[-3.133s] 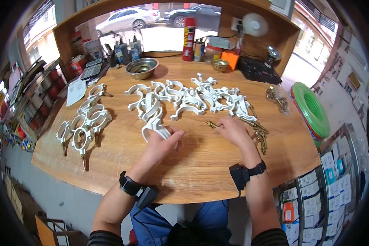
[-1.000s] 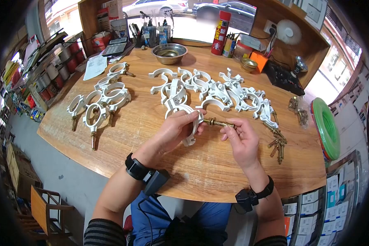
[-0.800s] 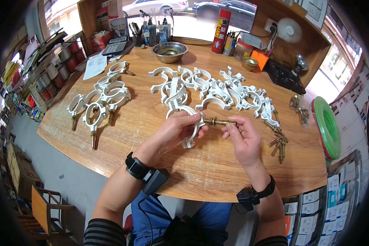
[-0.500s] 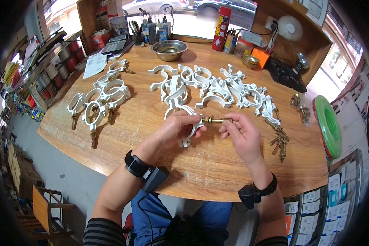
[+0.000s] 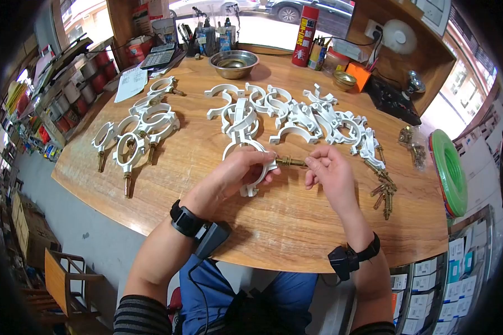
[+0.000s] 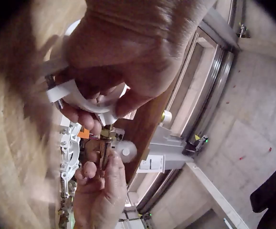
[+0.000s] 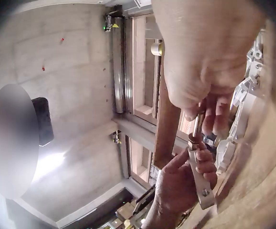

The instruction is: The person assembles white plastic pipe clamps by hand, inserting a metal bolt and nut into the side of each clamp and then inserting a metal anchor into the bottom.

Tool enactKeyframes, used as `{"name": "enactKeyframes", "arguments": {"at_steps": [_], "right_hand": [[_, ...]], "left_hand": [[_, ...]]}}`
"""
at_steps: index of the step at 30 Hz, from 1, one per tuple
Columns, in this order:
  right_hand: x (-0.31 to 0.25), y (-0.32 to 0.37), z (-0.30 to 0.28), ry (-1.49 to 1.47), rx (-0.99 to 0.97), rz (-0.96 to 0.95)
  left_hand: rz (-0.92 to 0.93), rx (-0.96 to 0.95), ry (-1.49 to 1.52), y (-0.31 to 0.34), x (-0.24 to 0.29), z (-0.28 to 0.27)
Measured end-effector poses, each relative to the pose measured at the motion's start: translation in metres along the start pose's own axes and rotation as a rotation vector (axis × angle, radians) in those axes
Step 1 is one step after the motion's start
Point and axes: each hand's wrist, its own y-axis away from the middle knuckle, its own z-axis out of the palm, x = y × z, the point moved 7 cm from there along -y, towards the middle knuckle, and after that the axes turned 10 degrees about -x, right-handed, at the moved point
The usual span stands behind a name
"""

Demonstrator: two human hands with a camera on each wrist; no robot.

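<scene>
Right, finished clamps [image 5: 131, 142] lie on the left of the table [image 5: 274, 223]. At its middle the left hand [image 5: 237, 170] curls round a white clamp [image 5: 246, 190], and the right hand [image 5: 332, 176] pinches a brass bolt [image 5: 290, 162] by the shank, its end at the clamp's ear. Looks like the bolt-fitting step, barely started. The next move calls for the bolt held square to the ear's hole with the clamp held steady; spare bolts [image 5: 383, 192] lie near, further right.

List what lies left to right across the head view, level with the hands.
Assembled clamps → left hand gripping a white clamp → brass bolt → right hand pinching it → loose bolts → green coil.
</scene>
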Motion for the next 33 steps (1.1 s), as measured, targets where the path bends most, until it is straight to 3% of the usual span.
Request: {"name": "enactKeyframes", "arguments": {"at_steps": [3, 9, 15, 21, 29, 33], "right_hand": [[0.008, -0.002, -0.002, 0.033, -0.02, 0.084], [0.001, -0.004, 0.002, -0.084, -0.004, -0.061], [0.005, -0.001, -0.003, -0.014, -0.008, 0.072], [-0.001, -0.001, 0.003, 0.033, -0.013, -0.033], [0.012, -0.003, -0.002, 0.116, -0.075, 0.115], [0.006, -0.003, 0.004, 0.088, -0.059, 0.01]], "left_hand": [[-0.037, 0.002, 0.029, -0.002, -0.006, -0.002], [-0.03, 0.014, 0.024, -0.004, -0.008, -0.009], [-0.056, 0.045, -0.008, -0.004, -0.007, -0.008], [-0.049, 0.018, 0.013, -0.005, -0.009, -0.009], [-0.078, 0.041, -0.029, -0.004, -0.01, -0.01], [-0.067, 0.041, -0.041, -0.002, -0.006, -0.006]]}}
